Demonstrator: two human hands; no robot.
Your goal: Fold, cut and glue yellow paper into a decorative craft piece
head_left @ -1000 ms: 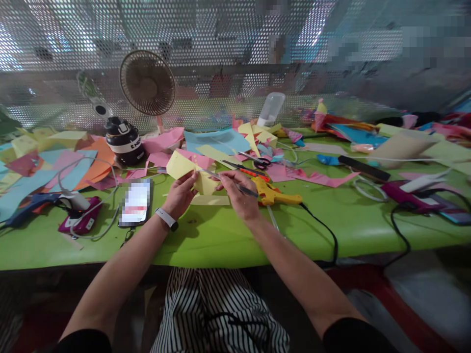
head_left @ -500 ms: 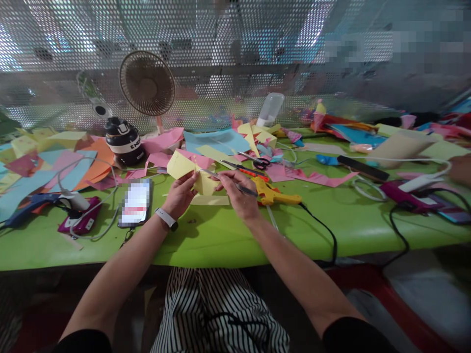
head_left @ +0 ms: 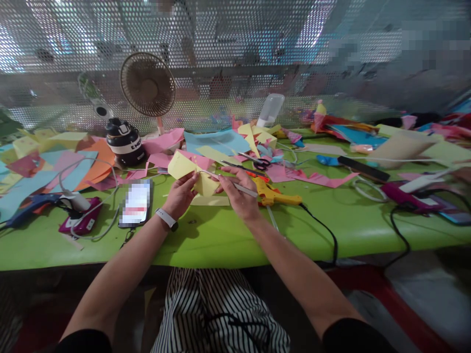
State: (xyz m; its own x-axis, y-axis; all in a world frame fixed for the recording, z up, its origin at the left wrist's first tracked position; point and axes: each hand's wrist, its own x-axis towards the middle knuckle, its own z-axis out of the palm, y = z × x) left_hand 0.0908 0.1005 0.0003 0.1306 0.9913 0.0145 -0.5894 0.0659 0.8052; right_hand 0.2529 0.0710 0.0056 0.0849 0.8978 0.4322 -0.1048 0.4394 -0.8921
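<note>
My left hand [head_left: 181,193] pinches a folded piece of yellow paper [head_left: 180,165] between thumb and fingers, above the green table. Closed like a writing grip, my right hand [head_left: 241,193] holds a slim, pale grey pen-like tool [head_left: 246,190]. The tool's thin tip reaches the paper near my left fingertips; whether it touches cannot be made out. Another yellow flap [head_left: 206,185] of the paper hangs between the hands. A yellow glue gun [head_left: 275,194] lies just right of my right hand, and scissors with dark handles [head_left: 262,164] lie behind it.
A phone [head_left: 135,203] and a purple power strip [head_left: 83,218] with a looping cable lie at left. Behind stand a black bottle [head_left: 125,142] and a fan [head_left: 147,84]. Coloured paper scraps [head_left: 217,141] cover the back. Another purple strip [head_left: 401,196] lies at right.
The tool has turned slightly in my right fingers, its rear part now looking paler. My left hand and the yellow paper have hardly moved.
</note>
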